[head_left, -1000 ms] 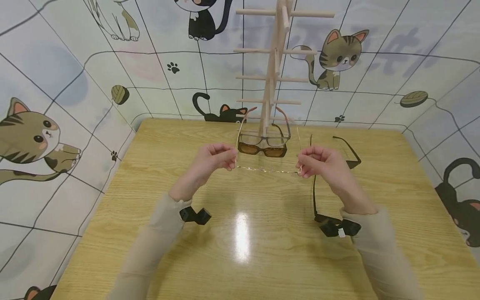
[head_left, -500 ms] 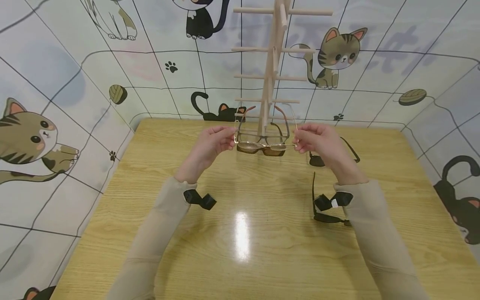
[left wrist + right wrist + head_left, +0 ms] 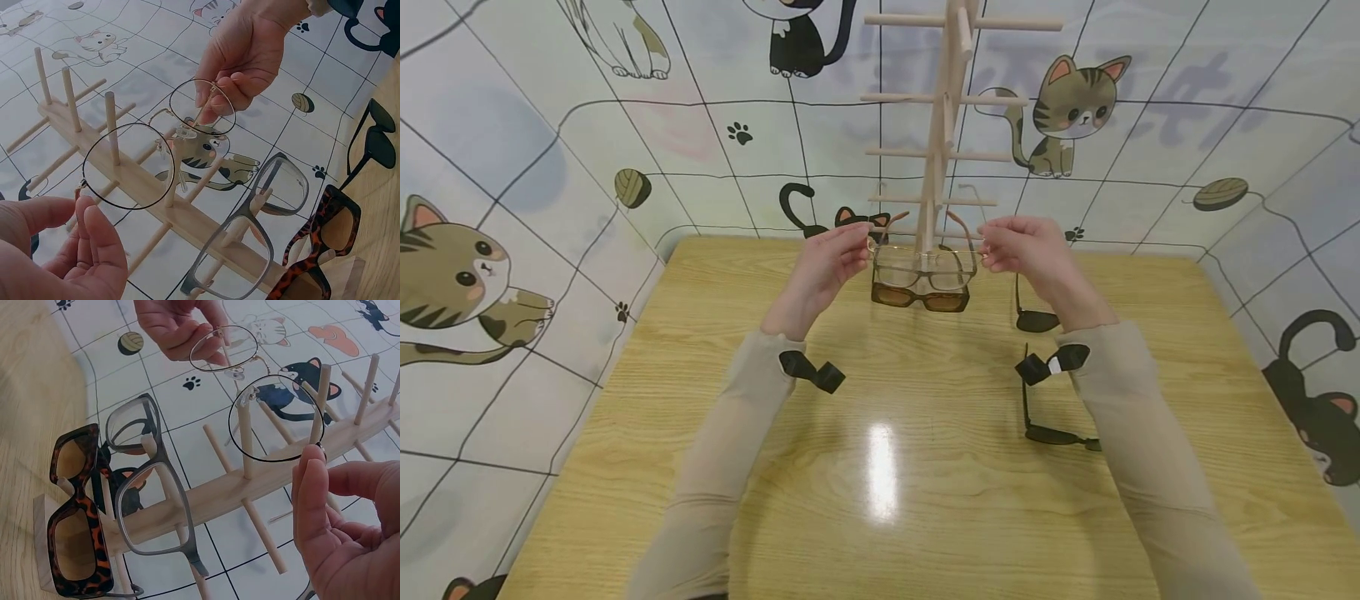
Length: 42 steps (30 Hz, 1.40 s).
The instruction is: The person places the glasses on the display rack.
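Note:
My left hand (image 3: 825,271) and right hand (image 3: 1032,265) pinch the two hinge ends of thin metal-rimmed glasses (image 3: 130,208). These round-lensed glasses are held before the wooden display stand (image 3: 934,158), near one of its pegs in both wrist views; whether the bridge touches that peg I cannot tell. Lower on the stand hang grey-framed glasses (image 3: 185,509), and beneath those, tortoiseshell sunglasses (image 3: 95,537) with brown lenses. In the head view the held frame overlaps the grey glasses.
Two pairs of dark sunglasses lie on the wooden table (image 3: 820,467) at the right: one pair (image 3: 1037,321) beside my right hand, the other pair (image 3: 1052,435) nearer, partly behind my right forearm. Bare pegs (image 3: 895,98) stick out from the upper stand. A cat-patterned backdrop (image 3: 715,50) stands behind.
Both hands have moved forward, away from the body, carrying the metal-rimmed glasses from in front of the tortoiseshell sunglasses up to the stand above them. The other glasses stay put.

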{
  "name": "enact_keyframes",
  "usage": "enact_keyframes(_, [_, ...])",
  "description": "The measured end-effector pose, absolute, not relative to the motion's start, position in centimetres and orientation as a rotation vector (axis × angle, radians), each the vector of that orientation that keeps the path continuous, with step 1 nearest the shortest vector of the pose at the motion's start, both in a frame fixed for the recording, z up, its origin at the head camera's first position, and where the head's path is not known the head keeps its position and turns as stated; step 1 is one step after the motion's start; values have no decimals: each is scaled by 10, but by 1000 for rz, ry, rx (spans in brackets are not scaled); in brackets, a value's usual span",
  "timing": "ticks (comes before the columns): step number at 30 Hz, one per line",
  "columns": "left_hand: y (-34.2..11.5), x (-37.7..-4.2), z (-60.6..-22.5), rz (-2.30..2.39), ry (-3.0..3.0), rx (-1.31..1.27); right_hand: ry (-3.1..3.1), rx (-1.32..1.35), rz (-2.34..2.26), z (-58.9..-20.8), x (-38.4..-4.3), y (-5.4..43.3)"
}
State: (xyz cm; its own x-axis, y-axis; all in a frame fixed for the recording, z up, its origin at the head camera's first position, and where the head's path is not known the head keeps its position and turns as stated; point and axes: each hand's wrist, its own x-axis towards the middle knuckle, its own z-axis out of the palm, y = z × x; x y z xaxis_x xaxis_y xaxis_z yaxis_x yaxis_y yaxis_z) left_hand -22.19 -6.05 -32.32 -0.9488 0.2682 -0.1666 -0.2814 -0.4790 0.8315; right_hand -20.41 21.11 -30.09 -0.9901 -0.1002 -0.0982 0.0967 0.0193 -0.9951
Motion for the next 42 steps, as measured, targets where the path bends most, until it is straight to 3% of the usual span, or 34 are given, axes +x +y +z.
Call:
enact_keyframes(19, [-46,-242,-335,2547,1336,-204,2004,137,-2172,-303,-224,212])
enact_keyframes(42, [-47,-244,-342,2529,1304,-195,2043,143,-2086,-309,-225,214])
